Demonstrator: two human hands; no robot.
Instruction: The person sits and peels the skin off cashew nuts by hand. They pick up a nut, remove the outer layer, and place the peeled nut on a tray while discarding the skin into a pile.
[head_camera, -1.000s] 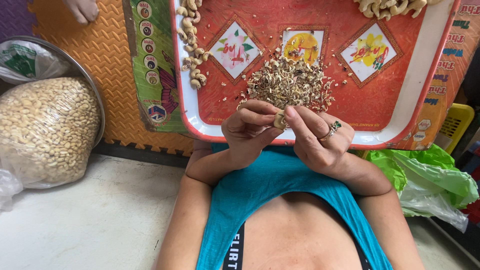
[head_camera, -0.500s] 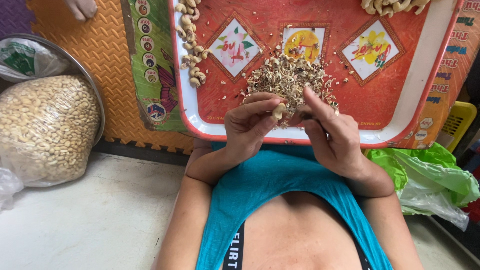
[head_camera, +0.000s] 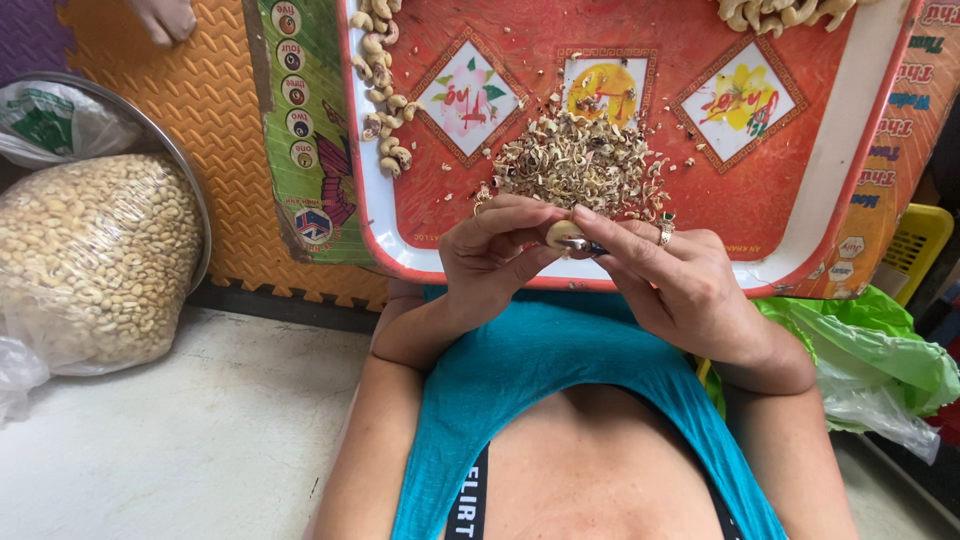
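Observation:
My left hand (head_camera: 495, 255) pinches a pale cashew nut (head_camera: 560, 234) between thumb and fingertips, just over the near rim of a red tray (head_camera: 400, 245). My right hand (head_camera: 680, 285), with a ring on one finger, presses against the same nut and grips a small dark blade whose tip shows beside it. A heap of brown peeled skins (head_camera: 585, 165) lies on the tray right behind my hands. Unpeeled cashews (head_camera: 382, 75) run in a line along the tray's left side, and more cashews (head_camera: 775, 12) sit at its far edge.
A clear plastic bag full of cashews (head_camera: 95, 260) rests in a metal basin (head_camera: 190, 180) at the left. Orange foam mats (head_camera: 190, 110) lie under the tray. Green plastic bags (head_camera: 870, 350) and a yellow crate (head_camera: 915, 245) sit at the right. Another person's hand (head_camera: 165, 15) shows at top left.
My hands have stayed at the tray's near rim; the right hand's fingers have shifted over the nut, turning it against the left thumb.

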